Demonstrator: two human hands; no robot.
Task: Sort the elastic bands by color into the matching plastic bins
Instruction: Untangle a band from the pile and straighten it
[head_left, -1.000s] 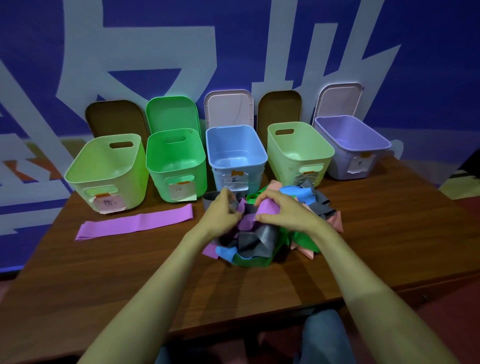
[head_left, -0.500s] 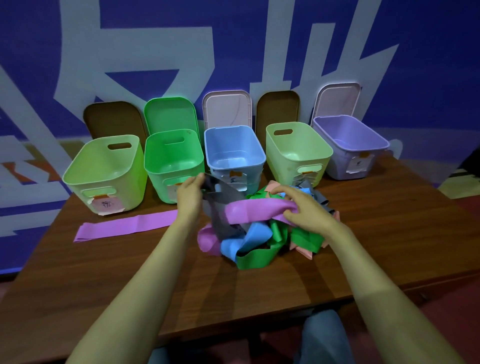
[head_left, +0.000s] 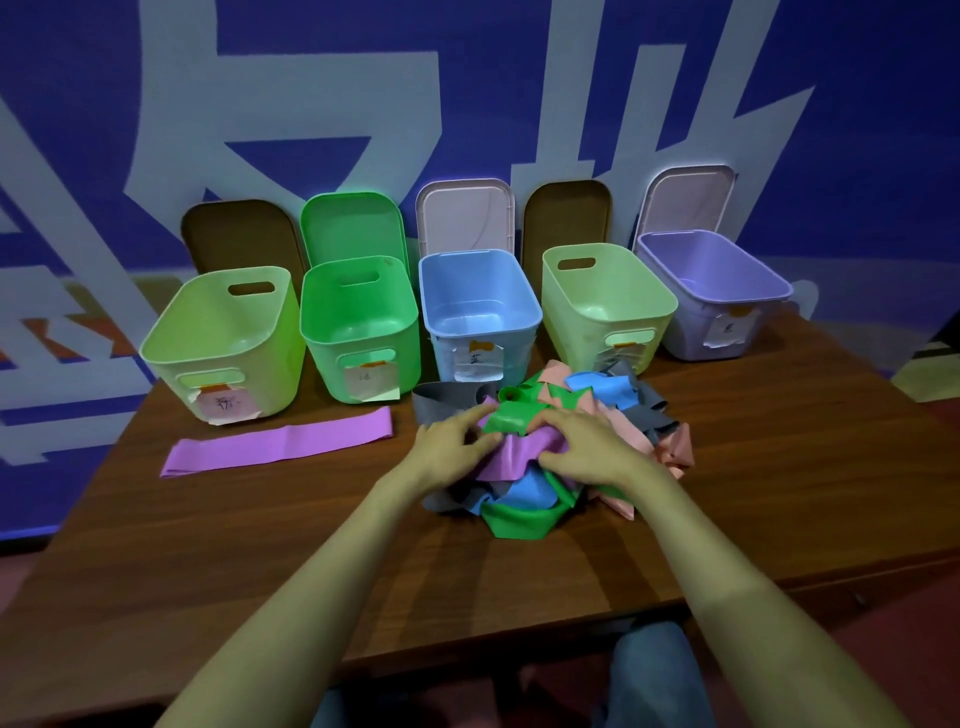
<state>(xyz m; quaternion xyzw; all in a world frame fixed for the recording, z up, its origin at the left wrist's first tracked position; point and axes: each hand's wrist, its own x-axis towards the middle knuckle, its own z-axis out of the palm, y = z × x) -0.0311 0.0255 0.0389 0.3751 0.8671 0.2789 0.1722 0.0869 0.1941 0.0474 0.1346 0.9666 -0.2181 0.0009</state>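
Both of my hands work the tangled heap of elastic bands (head_left: 550, 447) lying just right of the tabletop's centre, in front of the blue bin (head_left: 480, 312). My left hand (head_left: 454, 441) and right hand (head_left: 582, 447) each curl their fingers onto a purple band (head_left: 519, 454) stretched across the top of the pile, pinching it at either end; the fingertips are partly buried in the folds, so I cannot tell how firm either grip is. Green, blue, grey and pink bands crumple beneath and around it. A second purple band (head_left: 275, 447) lies flat and alone toward the left edge of the wooden table (head_left: 779, 467), just before the lime bin (head_left: 228, 338). Along the far edge stand five bins in a row: lime, green bin (head_left: 361, 325), blue, pale green bin (head_left: 605, 306) and lilac bin (head_left: 711, 291), each bearing a paper label, with lids propped upright behind them.
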